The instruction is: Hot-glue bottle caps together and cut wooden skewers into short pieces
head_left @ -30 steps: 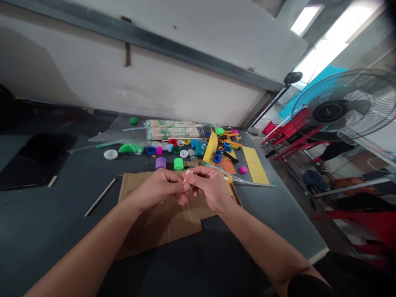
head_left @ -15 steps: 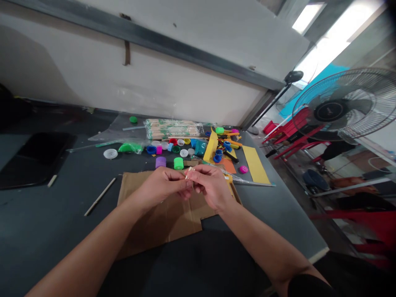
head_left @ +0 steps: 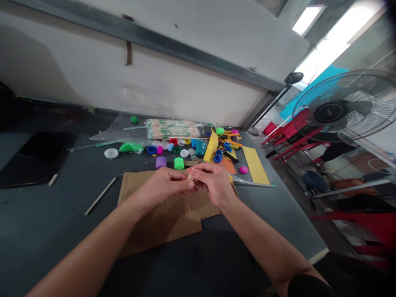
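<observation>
"What have those hands got?"

"A small pale wooden piece [head_left: 190, 177], pinched at the fingertips just between them. The left hand [head_left: 163, 185] and the right hand [head_left: 215, 185] are both closed on it, fingers curled in, over a sheet of brown cardboard [head_left: 161, 218]."

"Is it resting on the cardboard?"

"No, it's held up above it, and the wrists are clear of the sheet too."

"What's that clear plastic bag [head_left: 119, 132] at the back of the table?"

"It lies slack and flattened, running into a bundle of wooden sticks [head_left: 171, 129] packed in clear plastic, with green print showing through the wrapping."

"Anything else that could hold something?"

"Plenty of bottle caps [head_left: 176, 149], lying loose in a cluster on the dark table [head_left: 46, 239]: blue, red, yellow, white and green. A purple cap [head_left: 161, 162] and a green cap [head_left: 178, 163] stand nearer the cardboard, just beyond the hands."

"Is anything inside them?"

"Too small to tell from here."

"And that shiny strip on the right?"

"A clear plastic sleeve [head_left: 247, 181], lying flat along the bottom end of a yellow paper strip [head_left: 255, 165]. I can't make out anything in it."
</observation>
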A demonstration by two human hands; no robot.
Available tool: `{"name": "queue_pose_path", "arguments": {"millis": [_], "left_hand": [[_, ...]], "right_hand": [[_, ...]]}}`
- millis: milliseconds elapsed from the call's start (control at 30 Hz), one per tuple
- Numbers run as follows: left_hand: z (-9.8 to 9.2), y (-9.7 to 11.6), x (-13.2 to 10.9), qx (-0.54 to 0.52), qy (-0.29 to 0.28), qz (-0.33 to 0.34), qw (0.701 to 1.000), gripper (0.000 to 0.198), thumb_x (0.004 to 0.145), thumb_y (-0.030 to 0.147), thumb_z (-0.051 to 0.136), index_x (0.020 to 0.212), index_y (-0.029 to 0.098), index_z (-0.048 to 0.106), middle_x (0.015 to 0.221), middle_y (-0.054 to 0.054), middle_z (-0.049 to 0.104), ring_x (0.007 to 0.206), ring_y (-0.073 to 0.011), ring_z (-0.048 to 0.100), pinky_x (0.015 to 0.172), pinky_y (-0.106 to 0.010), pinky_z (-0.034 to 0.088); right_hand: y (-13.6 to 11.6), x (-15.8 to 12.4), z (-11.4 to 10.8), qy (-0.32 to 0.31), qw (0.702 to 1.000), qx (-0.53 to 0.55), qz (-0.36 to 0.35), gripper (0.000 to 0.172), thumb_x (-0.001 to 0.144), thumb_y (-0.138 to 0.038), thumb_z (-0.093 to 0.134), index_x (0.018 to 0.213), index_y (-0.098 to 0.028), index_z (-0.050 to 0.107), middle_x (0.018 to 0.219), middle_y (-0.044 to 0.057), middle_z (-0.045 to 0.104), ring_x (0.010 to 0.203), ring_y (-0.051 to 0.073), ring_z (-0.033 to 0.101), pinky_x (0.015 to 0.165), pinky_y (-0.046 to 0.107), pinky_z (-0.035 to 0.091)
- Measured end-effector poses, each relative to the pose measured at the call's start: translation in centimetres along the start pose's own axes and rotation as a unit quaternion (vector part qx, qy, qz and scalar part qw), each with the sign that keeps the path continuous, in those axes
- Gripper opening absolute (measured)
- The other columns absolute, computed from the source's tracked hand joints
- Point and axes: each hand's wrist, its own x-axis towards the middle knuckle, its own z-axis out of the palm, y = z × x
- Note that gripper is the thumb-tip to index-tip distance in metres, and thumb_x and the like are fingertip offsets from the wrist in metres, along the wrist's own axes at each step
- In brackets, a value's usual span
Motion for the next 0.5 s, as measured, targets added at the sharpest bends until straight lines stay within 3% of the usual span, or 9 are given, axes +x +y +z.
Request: {"name": "queue_pose_path", "arguments": {"millis": [100, 267, 500], "left_hand": [[0.3, 0.08, 0.05, -0.012, 0.016, 0.005, 1.0, 0.023, 0.075, 0.039, 0.071, 0.081, 0.016, 0.076, 0.082, -0.007, 0.076, 0.074, -0.0168, 0.068, 0.073, -0.031, 0.056], [0.45, 0.23, -0.05, -0.062, 0.017, -0.024, 0.998, 0.021, 0.074, 0.037, 0.073, 0.079, 0.017, 0.074, 0.077, -0.007, 0.076, 0.071, -0.0171, 0.07, 0.072, -0.031, 0.055], [0.33, 0.66, -0.16, -0.04, 0.009, -0.002, 0.999, 0.023, 0.076, 0.034, 0.07, 0.092, 0.017, 0.075, 0.092, -0.009, 0.076, 0.084, -0.0185, 0.069, 0.077, -0.03, 0.053]], "right_hand": [[-0.2, -0.06, -0.08, 0.003, 0.999, -0.036, -0.025, 0.012, 0.067, -0.031, 0.076, 0.073, -0.02, 0.075, 0.058, -0.001, 0.063, 0.049, 0.009, 0.048, 0.045, 0.024, 0.038], [-0.34, 0.02, -0.16, -0.004, 0.997, -0.053, -0.064, 0.01, 0.066, -0.03, 0.077, 0.071, -0.022, 0.076, 0.07, 0.001, 0.066, 0.068, 0.014, 0.059, 0.063, 0.027, 0.047], [0.07, 0.23, -0.1, -0.012, 1.0, 0.024, 0.003, 0.012, 0.062, -0.029, 0.079, 0.069, -0.021, 0.075, 0.064, 0.0, 0.065, 0.059, 0.012, 0.055, 0.056, 0.026, 0.045]]}}
